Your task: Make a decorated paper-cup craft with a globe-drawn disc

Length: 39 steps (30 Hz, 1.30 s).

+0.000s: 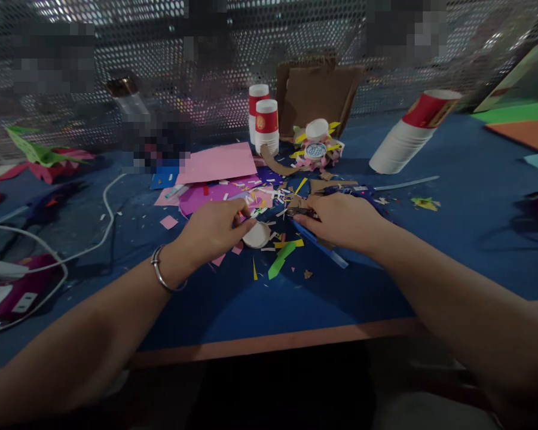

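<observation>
My left hand point(215, 230), with a metal bangle at the wrist, is closed in a pinch on the edge of a small white paper disc point(256, 235) lying among paper scraps on the blue table point(233, 298). My right hand point(341, 220) is curled over something dark near the scraps, possibly scissors; its fingers are closed but what they hold is mostly hidden. A blue strip point(320, 246) lies just under that hand. A green paper strip point(280, 260) and yellow slivers lie in front of the disc.
Two red-and-white paper cups point(264, 122) stand at the back beside brown cardboard point(318, 95). A tipped stack of cups point(412, 134) lies right. Pink paper point(217, 162), a decorated cup craft point(317, 146), white cables point(89, 239) and coloured sheets point(520, 122) surround the work area.
</observation>
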Motion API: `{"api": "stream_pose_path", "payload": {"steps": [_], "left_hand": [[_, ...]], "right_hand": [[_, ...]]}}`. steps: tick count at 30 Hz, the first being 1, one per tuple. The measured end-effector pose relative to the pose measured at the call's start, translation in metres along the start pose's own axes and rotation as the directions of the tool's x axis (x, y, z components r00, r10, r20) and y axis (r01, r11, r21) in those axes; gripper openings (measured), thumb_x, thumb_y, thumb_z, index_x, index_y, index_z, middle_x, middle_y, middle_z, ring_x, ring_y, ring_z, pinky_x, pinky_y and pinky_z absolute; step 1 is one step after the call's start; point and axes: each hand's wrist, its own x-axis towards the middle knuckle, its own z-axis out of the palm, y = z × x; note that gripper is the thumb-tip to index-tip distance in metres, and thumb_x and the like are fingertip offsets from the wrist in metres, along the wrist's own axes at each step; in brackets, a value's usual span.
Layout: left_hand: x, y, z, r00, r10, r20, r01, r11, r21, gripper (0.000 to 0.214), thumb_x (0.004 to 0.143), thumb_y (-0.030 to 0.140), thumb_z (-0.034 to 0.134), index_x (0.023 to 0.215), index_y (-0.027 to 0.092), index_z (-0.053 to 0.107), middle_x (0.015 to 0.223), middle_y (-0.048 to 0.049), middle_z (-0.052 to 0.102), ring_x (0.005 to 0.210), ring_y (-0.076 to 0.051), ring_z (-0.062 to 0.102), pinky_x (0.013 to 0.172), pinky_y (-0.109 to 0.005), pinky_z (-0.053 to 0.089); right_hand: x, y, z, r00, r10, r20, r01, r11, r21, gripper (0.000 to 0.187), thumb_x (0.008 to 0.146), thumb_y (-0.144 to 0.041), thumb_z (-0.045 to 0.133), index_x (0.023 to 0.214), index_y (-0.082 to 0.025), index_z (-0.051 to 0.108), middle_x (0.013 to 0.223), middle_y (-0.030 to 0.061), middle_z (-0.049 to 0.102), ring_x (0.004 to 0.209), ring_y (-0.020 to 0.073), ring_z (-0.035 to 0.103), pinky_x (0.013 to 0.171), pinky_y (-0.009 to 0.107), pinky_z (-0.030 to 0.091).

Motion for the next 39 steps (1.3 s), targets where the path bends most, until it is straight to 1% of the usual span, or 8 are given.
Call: {"api": "stream_pose_path", "payload": {"steps": [7, 13, 18, 21, 28, 33, 36, 39], "left_hand": [[-0.001, 0.002, 0.000, 0.998, 0.005, 0.070, 0.001, 0.996, -0.094, 0.011, 0.093, 0.026, 0.060, 0.098, 0.021, 0.068, 0.076, -0.0024, 0.077, 0.066, -0.018, 0.066, 0.061, -0.029, 0.040], [0.001, -0.008, 0.001, 1.000, 0.026, -0.016, -0.024, 0.993, 0.112, 0.018, 0.097, 0.028, 0.059, 0.106, 0.022, 0.073, 0.086, -0.0057, 0.077, 0.076, -0.022, 0.066, 0.065, -0.033, 0.040], [-0.003, -0.007, 0.005, 0.965, 0.192, -0.179, -0.149, 0.962, 0.229, 0.025, 0.106, 0.034, 0.055, 0.111, 0.020, 0.075, 0.109, -0.0132, 0.076, 0.105, -0.032, 0.069, 0.086, -0.043, 0.052], [-0.007, 0.002, 0.013, 0.934, 0.293, -0.206, -0.252, 0.946, 0.203, 0.024, 0.108, 0.030, 0.055, 0.111, 0.019, 0.076, 0.107, -0.0131, 0.076, 0.105, -0.030, 0.068, 0.090, -0.044, 0.054], [-0.010, 0.046, 0.025, 0.861, 0.509, -0.021, -0.493, 0.842, 0.218, 0.026, 0.108, 0.020, 0.053, 0.107, 0.014, 0.078, 0.105, -0.0118, 0.073, 0.096, -0.027, 0.066, 0.084, -0.040, 0.058], [0.012, 0.074, 0.033, 0.809, 0.583, 0.078, -0.584, 0.783, 0.213, 0.031, 0.105, 0.012, 0.055, 0.130, 0.012, 0.073, 0.126, -0.0153, 0.074, 0.126, -0.032, 0.063, 0.102, -0.043, 0.058], [0.027, 0.083, 0.043, 0.771, 0.617, 0.154, -0.636, 0.756, 0.155, 0.029, 0.107, 0.015, 0.055, 0.127, 0.013, 0.076, 0.129, -0.0135, 0.076, 0.127, -0.033, 0.063, 0.113, -0.049, 0.054], [0.035, 0.084, 0.048, 0.756, 0.620, 0.210, -0.648, 0.755, 0.103, 0.029, 0.106, 0.010, 0.052, 0.112, 0.014, 0.080, 0.113, -0.0131, 0.080, 0.114, -0.032, 0.068, 0.103, -0.049, 0.058]], "right_hand": [[-0.004, -0.002, -0.003, 1.000, -0.006, 0.016, 0.006, 1.000, -0.002, 0.043, 0.109, -0.051, 0.045, 0.113, -0.017, 0.072, 0.108, 0.0192, 0.081, 0.097, 0.0343, 0.077, 0.066, 0.037, 0.045], [0.000, 0.007, -0.002, 0.999, -0.022, 0.028, 0.021, 0.998, 0.055, 0.039, 0.107, -0.052, 0.050, 0.104, -0.019, 0.070, 0.105, 0.0180, 0.079, 0.094, 0.0329, 0.073, 0.064, 0.036, 0.038], [0.001, 0.018, -0.013, 0.999, -0.019, -0.050, 0.026, 0.988, 0.153, 0.032, 0.104, -0.049, 0.057, 0.105, -0.020, 0.069, 0.098, 0.0146, 0.076, 0.087, 0.0296, 0.069, 0.067, 0.037, 0.037], [-0.002, 0.026, -0.021, 0.991, 0.001, -0.133, 0.027, 0.977, 0.211, 0.027, 0.103, -0.043, 0.060, 0.111, -0.020, 0.072, 0.099, 0.0128, 0.077, 0.086, 0.0280, 0.068, 0.071, 0.038, 0.041], [-0.003, 0.045, -0.020, 0.986, 0.005, -0.167, 0.038, 0.967, 0.252, 0.020, 0.096, -0.030, 0.062, 0.106, -0.020, 0.076, 0.089, 0.0071, 0.076, 0.077, 0.0227, 0.066, 0.072, 0.037, 0.043], [-0.003, 0.050, -0.018, 0.961, 0.055, -0.271, 0.012, 0.971, 0.239, 0.018, 0.095, -0.028, 0.063, 0.105, -0.021, 0.077, 0.089, 0.0072, 0.076, 0.076, 0.0228, 0.067, 0.071, 0.036, 0.044], [-0.004, 0.050, -0.020, 0.960, 0.053, -0.274, 0.022, 0.964, 0.264, 0.016, 0.094, -0.027, 0.063, 0.102, -0.023, 0.077, 0.087, 0.0062, 0.076, 0.075, 0.0231, 0.067, 0.070, 0.037, 0.044], [-0.005, 0.049, -0.022, 0.964, 0.047, -0.261, 0.025, 0.964, 0.266, 0.017, 0.095, -0.029, 0.062, 0.101, -0.022, 0.076, 0.085, 0.0058, 0.076, 0.070, 0.0219, 0.065, 0.066, 0.037, 0.041]]}}
